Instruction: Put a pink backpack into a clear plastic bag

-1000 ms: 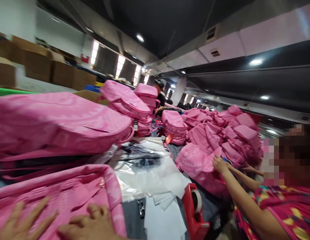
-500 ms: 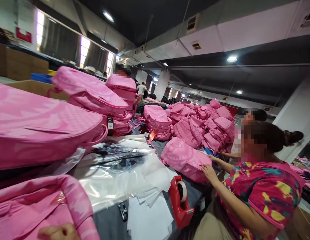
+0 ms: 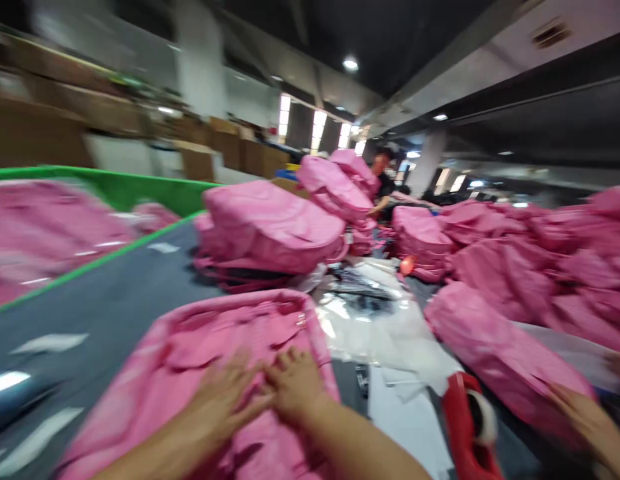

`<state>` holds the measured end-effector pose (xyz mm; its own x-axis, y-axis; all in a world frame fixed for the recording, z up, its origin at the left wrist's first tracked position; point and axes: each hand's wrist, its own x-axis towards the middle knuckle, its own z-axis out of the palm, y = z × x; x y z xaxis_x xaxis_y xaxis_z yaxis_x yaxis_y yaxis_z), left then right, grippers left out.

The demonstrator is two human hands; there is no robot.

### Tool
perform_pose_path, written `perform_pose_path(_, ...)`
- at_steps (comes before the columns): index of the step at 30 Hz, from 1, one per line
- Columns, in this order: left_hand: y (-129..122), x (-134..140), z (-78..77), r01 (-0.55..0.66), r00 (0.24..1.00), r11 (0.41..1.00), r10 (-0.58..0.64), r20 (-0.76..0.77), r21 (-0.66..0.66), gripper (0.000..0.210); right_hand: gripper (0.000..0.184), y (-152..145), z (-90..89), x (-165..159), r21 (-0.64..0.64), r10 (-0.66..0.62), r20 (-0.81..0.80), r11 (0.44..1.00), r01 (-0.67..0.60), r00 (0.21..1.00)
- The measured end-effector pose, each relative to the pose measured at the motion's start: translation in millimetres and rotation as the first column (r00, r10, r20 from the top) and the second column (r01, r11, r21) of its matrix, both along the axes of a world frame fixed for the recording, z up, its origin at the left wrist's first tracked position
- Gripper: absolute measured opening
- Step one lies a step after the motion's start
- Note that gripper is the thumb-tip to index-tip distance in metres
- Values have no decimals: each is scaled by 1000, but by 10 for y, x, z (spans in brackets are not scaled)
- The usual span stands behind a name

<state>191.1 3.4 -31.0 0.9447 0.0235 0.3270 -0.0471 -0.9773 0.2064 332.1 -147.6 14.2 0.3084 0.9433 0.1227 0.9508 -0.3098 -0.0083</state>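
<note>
A pink patterned backpack [image 3: 190, 360] lies on the grey table in front of me, its strap side facing up. My left hand [image 3: 225, 390] rests on its middle, fingers stretched out and blurred by motion. Close beside it, my right hand [image 3: 297, 387] touches the same panel with slightly bent, separate fingers. Neither hand visibly grips the fabric. Behind this bag another pink backpack [image 3: 273, 230] lies on its side. To the right are clear plastic bags [image 3: 390, 333], white paper sheets [image 3: 407, 413] and a red tape dispenser [image 3: 467, 427].
A green-edged bin [image 3: 175, 183] on the left holds pink bags in plastic. At right, a co-worker's hand [image 3: 575, 407] touches a pink backpack [image 3: 500, 353]. Beyond it is a heap of pink bags [image 3: 530, 267]. Another person [image 3: 383, 180] stands at the back.
My view has swung left, bringing the green-edged bin into sight. Both hands now lie on the near backpack; earlier only part of one hand showed at the bottom edge.
</note>
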Motion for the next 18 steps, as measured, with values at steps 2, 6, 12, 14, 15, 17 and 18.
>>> perform_pose_path(2,-187,-273,169,-76,985,996,68,-155,-40,77,44,82,29,74,51,55,-39,997,-53,998)
perform_pose_path(6,-553,-164,272,-186,943,961,116,-312,-204,88,47,210,-131,268,164,57,-139,986,-33,989)
perform_pose_path(12,-551,117,110,-180,979,967,194,65,-177,51,39,-12,73,119,500,72,-555,826,263,829)
perform_pose_path(14,-440,212,125,-148,982,973,166,92,-175,38,30,-190,348,-142,530,324,-483,848,-23,814)
perform_pose_path(15,-371,265,145,-129,984,977,147,99,-168,31,24,-275,475,-275,494,485,-420,831,-256,767)
perform_pose_path(17,-225,363,189,-105,986,984,123,116,-145,23,18,-386,617,-479,321,712,-383,701,-637,589)
perform_pose_path(18,-158,400,205,-113,983,984,132,131,-141,26,17,-400,609,-536,255,751,-377,647,-718,543)
